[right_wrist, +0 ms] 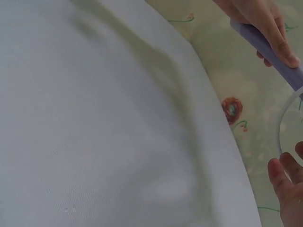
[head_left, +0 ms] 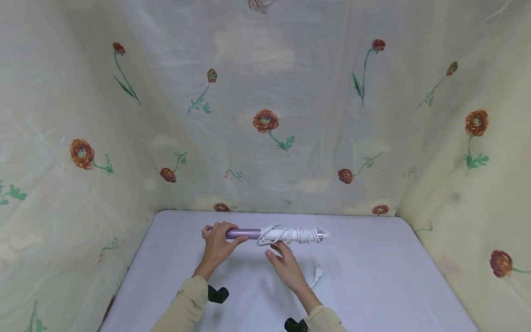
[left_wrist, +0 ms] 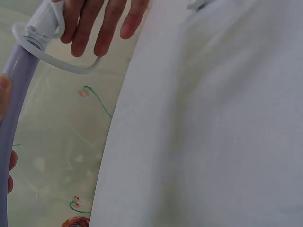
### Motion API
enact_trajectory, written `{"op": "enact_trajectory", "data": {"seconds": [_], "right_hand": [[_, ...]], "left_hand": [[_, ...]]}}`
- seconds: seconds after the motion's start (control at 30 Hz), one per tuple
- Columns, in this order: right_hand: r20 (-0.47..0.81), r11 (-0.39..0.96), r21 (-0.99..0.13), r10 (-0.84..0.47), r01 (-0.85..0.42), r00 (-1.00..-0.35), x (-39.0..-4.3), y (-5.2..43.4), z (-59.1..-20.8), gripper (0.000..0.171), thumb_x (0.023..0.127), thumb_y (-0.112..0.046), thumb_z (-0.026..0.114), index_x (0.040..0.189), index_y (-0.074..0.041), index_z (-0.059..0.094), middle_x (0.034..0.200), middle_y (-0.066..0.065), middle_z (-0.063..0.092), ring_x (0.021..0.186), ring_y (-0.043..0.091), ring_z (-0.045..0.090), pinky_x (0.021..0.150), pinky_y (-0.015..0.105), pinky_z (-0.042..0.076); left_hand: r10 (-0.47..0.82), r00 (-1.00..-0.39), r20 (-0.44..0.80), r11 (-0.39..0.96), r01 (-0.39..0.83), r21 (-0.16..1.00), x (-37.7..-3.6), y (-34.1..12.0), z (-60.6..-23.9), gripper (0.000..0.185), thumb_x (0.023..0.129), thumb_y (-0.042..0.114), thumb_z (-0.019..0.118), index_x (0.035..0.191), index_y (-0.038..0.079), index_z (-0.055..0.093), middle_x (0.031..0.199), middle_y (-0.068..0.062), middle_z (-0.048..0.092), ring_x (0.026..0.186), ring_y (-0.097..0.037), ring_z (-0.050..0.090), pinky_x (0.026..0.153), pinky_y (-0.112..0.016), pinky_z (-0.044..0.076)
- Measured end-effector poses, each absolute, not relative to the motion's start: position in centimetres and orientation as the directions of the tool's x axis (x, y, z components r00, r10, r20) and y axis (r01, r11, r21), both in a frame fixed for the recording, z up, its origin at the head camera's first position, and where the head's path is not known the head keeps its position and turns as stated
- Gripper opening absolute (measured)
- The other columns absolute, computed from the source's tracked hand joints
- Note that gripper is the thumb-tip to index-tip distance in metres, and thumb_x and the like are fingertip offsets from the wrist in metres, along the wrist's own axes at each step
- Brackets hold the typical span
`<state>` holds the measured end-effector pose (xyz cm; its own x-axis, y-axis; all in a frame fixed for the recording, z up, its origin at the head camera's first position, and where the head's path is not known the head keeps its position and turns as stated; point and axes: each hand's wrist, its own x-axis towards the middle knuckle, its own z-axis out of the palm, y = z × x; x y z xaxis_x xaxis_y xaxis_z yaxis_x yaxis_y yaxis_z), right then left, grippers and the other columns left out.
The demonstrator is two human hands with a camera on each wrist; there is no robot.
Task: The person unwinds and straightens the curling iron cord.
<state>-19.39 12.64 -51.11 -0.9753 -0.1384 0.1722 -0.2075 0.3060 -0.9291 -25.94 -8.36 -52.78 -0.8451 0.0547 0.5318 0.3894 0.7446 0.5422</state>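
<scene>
A purple hair wand is held level just above the white table, and its right half is wound with a white cord. My left hand grips the purple end, with the thumb on the barrel. My right hand is under the middle of the wand, its fingers fairly straight and touching the wound part beside a loose cord loop. In the right wrist view the left hand curls round the barrel. The cord's plug lies on the table.
Floral curtains close off the table at the back and both sides. A white cloth covers the table, whose rounded far corner shows in the right wrist view. Black wrist mounts sit on both forearms.
</scene>
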Motion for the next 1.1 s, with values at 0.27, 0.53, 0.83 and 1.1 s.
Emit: {"op": "enact_trajectory", "data": {"seconds": [0.27, 0.53, 0.83, 1.1], "right_hand": [[0.153, 0.271, -0.946, -0.122, -0.181, -0.981, -20.4, 12.4, -53.1, 0.048, 0.095, -0.023, 0.056, 0.137, -0.003, 0.043, 0.138, 0.021, 0.049, 0.128, 0.039, 0.046, 0.096, 0.046, 0.044], [0.128, 0.216, -0.963, -0.164, -0.162, -0.978, -20.0, 11.4, -50.8, 0.038, 0.097, -0.017, 0.053, 0.132, -0.002, 0.051, 0.131, 0.017, 0.057, 0.126, 0.032, 0.049, 0.096, 0.04, 0.044], [0.211, 0.274, -0.93, -0.152, -0.246, -0.966, -17.9, 11.2, -49.7, 0.016, 0.097, -0.012, 0.052, 0.1, 0.003, 0.058, 0.089, 0.019, 0.066, 0.087, 0.023, 0.064, 0.08, 0.026, 0.046], [0.212, 0.233, -0.942, -0.142, -0.241, -0.967, -17.3, 13.7, -50.1, 0.016, 0.098, -0.012, 0.05, 0.1, 0.002, 0.057, 0.076, 0.007, 0.056, 0.063, 0.009, 0.051, 0.058, 0.023, 0.044]], "left_hand": [[0.075, -0.842, 0.535, 0.75, 0.401, 0.526, -26.0, -8.2, -52.4, 0.043, 0.071, 0.049, 0.078, 0.097, 0.016, 0.067, 0.09, 0.0, 0.068, 0.084, -0.017, 0.052, 0.094, -0.052, 0.017], [0.076, -0.827, 0.557, 0.747, 0.417, 0.518, -26.7, -7.8, -51.7, 0.043, 0.071, 0.048, 0.077, 0.096, 0.015, 0.067, 0.089, -0.001, 0.068, 0.084, -0.018, 0.052, 0.093, -0.052, 0.017], [0.086, -0.838, 0.538, 0.761, 0.404, 0.507, -26.3, -8.3, -51.8, 0.044, 0.07, 0.047, 0.079, 0.097, 0.014, 0.067, 0.091, -0.003, 0.069, 0.087, -0.02, 0.053, 0.096, -0.053, 0.017], [0.064, -0.847, 0.528, 0.757, 0.386, 0.527, -25.9, -8.9, -52.2, 0.044, 0.07, 0.046, 0.079, 0.097, 0.013, 0.067, 0.091, -0.004, 0.069, 0.086, -0.021, 0.053, 0.096, -0.055, 0.016]]}}
